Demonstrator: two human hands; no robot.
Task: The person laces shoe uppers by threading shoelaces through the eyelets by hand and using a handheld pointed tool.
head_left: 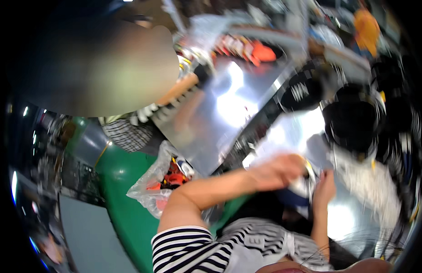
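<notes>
My left hand [281, 172] reaches across in front of me, its fingers partly curled and smeared by motion. To its right my right hand [324, 189] is raised, fingers closed at the edge of a white and navy piece [296, 195] with a little yellow on it. The blur hides what kind of piece this is. It sits low between my hands, close to my striped top. Whether my left fingers grip anything cannot be made out. Just beyond my hands lies a bright white surface [290, 132].
Black caps [352, 120] stand stacked at the right. Whitish material [370, 186] lies below them. Across a shiny metal table [197, 141], a co-worker's arm [179, 88] reaches toward orange pieces [263, 52]. A clear plastic bag [147, 191] with orange and black pieces rests left of my arm.
</notes>
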